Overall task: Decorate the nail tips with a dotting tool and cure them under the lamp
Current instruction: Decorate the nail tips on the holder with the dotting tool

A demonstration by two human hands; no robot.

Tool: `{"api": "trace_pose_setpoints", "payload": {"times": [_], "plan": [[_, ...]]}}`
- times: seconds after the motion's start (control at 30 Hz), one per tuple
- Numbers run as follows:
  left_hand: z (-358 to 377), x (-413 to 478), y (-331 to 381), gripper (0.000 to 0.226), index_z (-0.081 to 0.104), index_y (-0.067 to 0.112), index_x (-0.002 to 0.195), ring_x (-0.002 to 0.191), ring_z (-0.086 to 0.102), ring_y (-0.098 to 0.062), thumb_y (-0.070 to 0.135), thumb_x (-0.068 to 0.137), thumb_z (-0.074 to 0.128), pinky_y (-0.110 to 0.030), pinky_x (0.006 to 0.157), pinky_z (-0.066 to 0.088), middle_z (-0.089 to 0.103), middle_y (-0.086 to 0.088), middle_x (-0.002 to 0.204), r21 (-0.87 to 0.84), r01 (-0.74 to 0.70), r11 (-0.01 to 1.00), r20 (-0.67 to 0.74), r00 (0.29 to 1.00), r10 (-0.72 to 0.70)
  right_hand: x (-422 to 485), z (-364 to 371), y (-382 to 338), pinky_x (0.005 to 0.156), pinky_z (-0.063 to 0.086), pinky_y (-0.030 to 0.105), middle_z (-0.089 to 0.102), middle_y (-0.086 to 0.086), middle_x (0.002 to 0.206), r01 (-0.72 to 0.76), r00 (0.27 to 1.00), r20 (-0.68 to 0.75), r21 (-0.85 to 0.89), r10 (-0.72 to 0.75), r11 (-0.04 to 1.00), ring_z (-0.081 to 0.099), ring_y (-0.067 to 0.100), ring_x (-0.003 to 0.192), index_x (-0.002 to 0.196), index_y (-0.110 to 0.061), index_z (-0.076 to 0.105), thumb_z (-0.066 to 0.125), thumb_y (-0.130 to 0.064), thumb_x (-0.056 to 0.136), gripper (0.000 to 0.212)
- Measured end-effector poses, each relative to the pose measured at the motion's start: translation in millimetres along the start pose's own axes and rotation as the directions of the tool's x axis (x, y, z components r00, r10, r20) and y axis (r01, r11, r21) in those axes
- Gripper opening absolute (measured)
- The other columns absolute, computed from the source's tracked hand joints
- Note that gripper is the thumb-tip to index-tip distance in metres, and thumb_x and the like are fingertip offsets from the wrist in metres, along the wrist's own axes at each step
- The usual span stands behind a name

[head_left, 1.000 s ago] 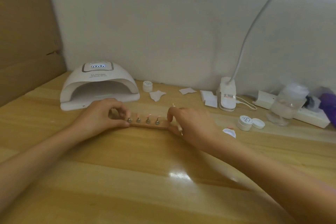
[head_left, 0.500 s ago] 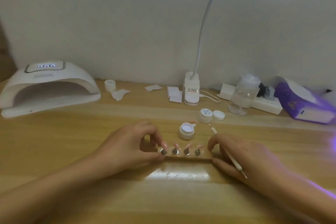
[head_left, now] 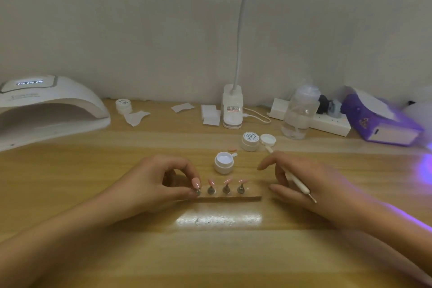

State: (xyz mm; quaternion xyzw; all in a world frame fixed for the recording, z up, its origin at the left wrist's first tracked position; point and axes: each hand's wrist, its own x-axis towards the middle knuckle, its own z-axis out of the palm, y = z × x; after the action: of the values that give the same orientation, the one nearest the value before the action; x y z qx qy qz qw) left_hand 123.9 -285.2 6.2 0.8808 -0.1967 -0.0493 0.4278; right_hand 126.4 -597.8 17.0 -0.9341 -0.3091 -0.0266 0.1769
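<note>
Pale wall [head_left: 140, 30] backs a wooden table [head_left: 210, 252], whose glossy top carries a bright glare patch near the front. At the far left sits the white curing lamp [head_left: 46, 110], its arched mouth facing the person and its top display lit. A purple box [head_left: 383, 121] lies at the far right, with violet light spilling over the table edge beside it. A clip-on desk lamp [head_left: 232, 110] stands against the wall in the middle, its gooseneck rising out of view. To its right are a white power strip [head_left: 327, 121] and, in front of that, a clear bottle [head_left: 300, 112].

The left hand [head_left: 152, 182] pinches the leftmost stand on a wooden holder [head_left: 233, 198] between thumb and forefinger. The right hand [head_left: 311, 182] is just clear of the holder's right end, its fingers loosely curled around a white dotting tool [head_left: 297, 179] that lies slantwise across them, metal point toward the wrist.

An open jar [head_left: 224, 162] stands just behind the holder, a closed jar [head_left: 250, 141] and a loose lid [head_left: 268, 140] farther back. Four pink nail tips [head_left: 228, 181] stand in a row on the holder, each on a small grey stand. White wipes [head_left: 136, 117] lie scattered near the wall.
</note>
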Motion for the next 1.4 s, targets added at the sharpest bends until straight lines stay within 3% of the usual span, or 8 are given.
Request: {"api": "trace_pose_setpoints", "payload": {"times": [0.2,0.37,0.57,0.77,1.03,1.2,1.33,1.4], "plan": [[1.9,2.3,4.3,0.017,0.072,0.032,0.074,0.062,0.056,-0.003,0.018,0.077,0.081,-0.019,0.061,0.044,0.071,0.006,0.081,-0.016,0.002,1.000,0.009,1.000,-0.002,19.8,-10.5,-2.9,0.064,0.042,0.014,0.061,-0.005,0.073,0.027,0.982,-0.183,0.339,0.037,0.940,0.059,0.008,0.069,0.115,-0.036,0.062,0.051,-0.024,0.100,0.022],[3.7,-2.2,5.9,0.012,0.072,0.029,0.074,0.070,0.059,-0.013,0.020,0.077,0.081,-0.018,0.063,0.045,0.070,0.005,0.083,-0.022,-0.047,0.999,0.018,0.999,0.047,42.3,0.4,-17.2,0.045,0.037,0.016,0.058,0.001,0.066,0.080,0.930,-0.300,0.732,0.214,0.677,0.048,0.008,0.055,0.108,-0.024,0.075,0.050,-0.032,0.099,0.028],[3.5,-11.2,4.1,0.009,0.069,0.030,0.077,0.074,0.061,-0.008,0.026,0.080,0.076,-0.008,0.060,0.038,0.066,0.012,0.083,0.017,-0.106,0.994,0.021,0.994,0.105,60.8,20.2,-24.6,0.044,0.047,0.023,0.066,0.007,0.069,0.063,0.913,-0.237,0.886,0.331,0.459,0.062,0.017,0.058,0.088,-0.009,0.055,0.048,-0.016,0.102,0.017],[4.4,-12.1,3.5,0.006,0.066,0.037,0.078,0.082,0.063,-0.011,0.043,0.078,0.070,-0.008,0.062,0.038,0.068,0.012,0.087,0.002,-0.145,0.989,0.015,0.989,0.145,62.4,36.4,-26.7,0.045,0.050,0.024,0.065,0.005,0.065,0.053,0.929,-0.210,0.891,0.304,0.452,0.060,0.015,0.055,0.082,-0.011,0.052,0.058,-0.016,0.097,0.017],[5.1,-15.9,-0.5,0.024,0.063,0.038,0.077,0.079,0.061,-0.012,0.019,0.084,0.076,-0.006,0.063,0.037,0.069,0.009,0.088,0.020,-0.217,0.976,0.037,0.976,0.216,64.3,42.0,-25.7,0.047,0.052,0.029,0.060,0.006,0.062,0.049,0.929,-0.216,0.876,0.300,0.480,0.055,0.016,0.053,0.078,-0.013,0.049,0.056,-0.014,0.098,0.022],[8.6,-18.6,-3.2,0.006,0.063,0.038,0.079,0.082,0.062,-0.012,0.038,0.081,0.068,-0.006,0.064,0.037,0.067,0.011,0.089,0.059,-0.249,0.967,0.018,0.968,0.248,65.9,42.5,-25.3,0.056,0.060,0.038,0.059,0.002,0.060,0.025,0.936,-0.187,0.882,0.300,0.471,0.056,0.015,0.057,0.080,-0.012,0.049,0.055,-0.014,0.099,0.020],[11.7,-20.9,-2.7,0.003,0.060,0.038,0.083,0.084,0.061,-0.013,0.040,0.085,0.059,-0.007,0.068,0.038,0.065,0.012,0.090,0.095,-0.298,0.950,0.005,0.954,0.299,67.6,44.1,-24.3,0.054,0.059,0.034,0.059,-0.001,0.057,0.024,0.940,-0.184,0.876,0.289,0.481,0.058,0.048,0.078,0.081,-0.012,0.047,0.054,-0.013,0.099,0.020],[11.9,-22.0,-1.5,0.004,0.060,0.038,0.083,0.083,0.061,-0.009,0.039,0.086,0.057,-0.007,0.067,0.038,0.064,0.013,0.090,0.141,-0.318,0.938,0.003,0.947,0.321,68.6,44.4,-24.0,0.054,0.059,0.033,0.059,-0.001,0.057,0.019,0.941,-0.183,0.868,0.284,0.496,0.058,0.049,0.079,0.081,-0.012,0.047,0.053,-0.012,0.100,0.020]]}}
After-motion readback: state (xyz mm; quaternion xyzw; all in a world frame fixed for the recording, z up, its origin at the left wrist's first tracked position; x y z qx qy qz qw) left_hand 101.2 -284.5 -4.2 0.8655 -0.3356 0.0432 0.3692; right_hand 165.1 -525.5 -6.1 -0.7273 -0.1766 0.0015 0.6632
